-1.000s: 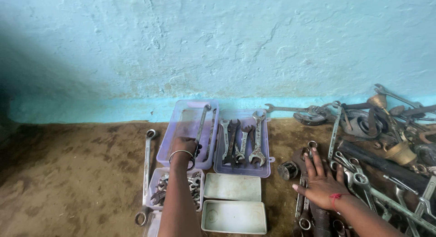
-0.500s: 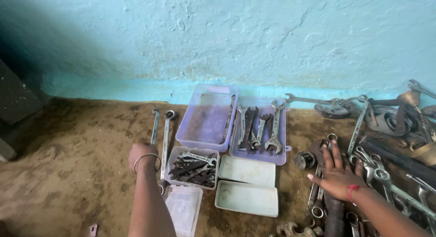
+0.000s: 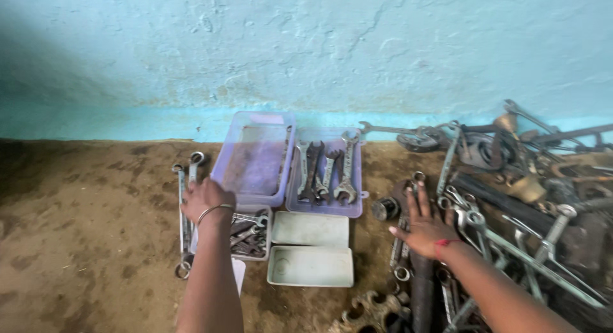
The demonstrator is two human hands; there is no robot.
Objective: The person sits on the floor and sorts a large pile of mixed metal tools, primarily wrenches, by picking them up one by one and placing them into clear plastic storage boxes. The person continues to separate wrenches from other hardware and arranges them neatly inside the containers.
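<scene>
Nearest, at 6 o'clock: two empty white trays (image 3: pixel 310 266), one behind the other. Left hand (image 3: pixel 205 200) at 9 o'clock of them, bangle on wrist, curled over long wrenches (image 3: pixel 184 208) lying on dirt, beside a small box of spanners (image 3: pixel 250 236); grip hidden, cannot tell whether closed on anything. Right hand (image 3: pixel 424 229) at 3 o'clock, fingers spread flat on a heap of tools (image 3: pixel 511 199), holding nothing. Farther, at 12 o'clock: purple tray (image 3: pixel 254 160), then spanner tray (image 3: pixel 327 173), against a blue wall (image 3: pixel 306 52).
</scene>
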